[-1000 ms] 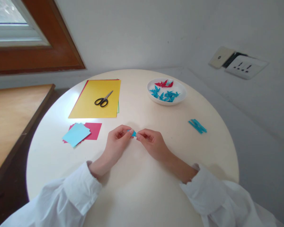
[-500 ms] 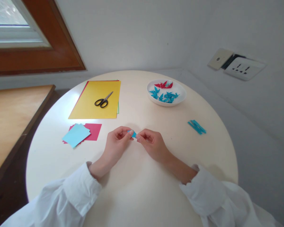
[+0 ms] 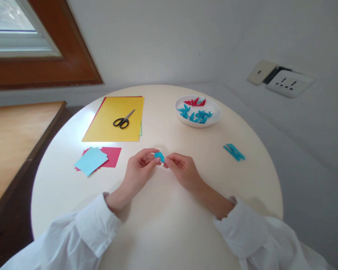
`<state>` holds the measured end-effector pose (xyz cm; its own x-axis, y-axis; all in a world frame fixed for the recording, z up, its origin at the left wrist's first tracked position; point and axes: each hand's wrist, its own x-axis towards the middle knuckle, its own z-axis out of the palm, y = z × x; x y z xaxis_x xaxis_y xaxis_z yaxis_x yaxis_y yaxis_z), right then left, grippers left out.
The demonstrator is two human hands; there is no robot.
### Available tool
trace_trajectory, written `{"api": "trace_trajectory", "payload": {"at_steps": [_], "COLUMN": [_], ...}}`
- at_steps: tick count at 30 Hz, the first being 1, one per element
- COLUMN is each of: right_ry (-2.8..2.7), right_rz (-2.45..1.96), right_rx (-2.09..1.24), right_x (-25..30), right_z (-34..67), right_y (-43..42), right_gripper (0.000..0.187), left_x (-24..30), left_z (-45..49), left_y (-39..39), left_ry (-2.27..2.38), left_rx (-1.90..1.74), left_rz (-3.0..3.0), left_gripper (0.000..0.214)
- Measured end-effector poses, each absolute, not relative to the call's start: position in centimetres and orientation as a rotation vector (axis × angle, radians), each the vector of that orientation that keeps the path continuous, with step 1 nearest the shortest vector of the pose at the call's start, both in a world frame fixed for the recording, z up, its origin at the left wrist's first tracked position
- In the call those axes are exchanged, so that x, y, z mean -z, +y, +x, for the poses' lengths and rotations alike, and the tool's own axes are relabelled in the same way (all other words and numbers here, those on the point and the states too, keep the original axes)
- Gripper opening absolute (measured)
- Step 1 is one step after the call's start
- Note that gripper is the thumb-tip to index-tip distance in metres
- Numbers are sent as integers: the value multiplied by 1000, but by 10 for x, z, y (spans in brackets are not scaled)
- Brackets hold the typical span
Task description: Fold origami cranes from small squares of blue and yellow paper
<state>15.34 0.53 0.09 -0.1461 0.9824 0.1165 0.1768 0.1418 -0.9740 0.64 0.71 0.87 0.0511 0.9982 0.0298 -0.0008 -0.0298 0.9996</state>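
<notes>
Head view: left fingers (image 3: 150, 151), right fingers (image 3: 170, 162) nearly closed, pinching blue paper piece (image 3: 159, 155).

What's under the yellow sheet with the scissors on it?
Under the yellow sheet, red paper peeks out along the left edge, green-edged paper at the right. Everything else beneath is covered; can't tell how many sheets.

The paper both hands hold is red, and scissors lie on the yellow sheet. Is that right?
Not the colour: the paper in the left hand and right hand is blue, as the head view shows. The scissors lie on the yellow sheet.
</notes>
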Motion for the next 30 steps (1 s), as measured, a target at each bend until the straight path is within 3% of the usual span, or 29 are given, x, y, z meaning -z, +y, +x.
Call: {"api": "trace_trajectory", "payload": {"at_steps": [30], "right_ry": [-1370], "right_rz": [-1038], "right_rx": [-1255], "right_x": [5], "right_z": [151], "right_y": [5], "right_gripper": [17], "left_x": [-8], "left_z": [6], "left_y": [4], "left_ry": [1268], "left_rx": [-1114], "left_rz": [1467], "left_gripper": [27]}}
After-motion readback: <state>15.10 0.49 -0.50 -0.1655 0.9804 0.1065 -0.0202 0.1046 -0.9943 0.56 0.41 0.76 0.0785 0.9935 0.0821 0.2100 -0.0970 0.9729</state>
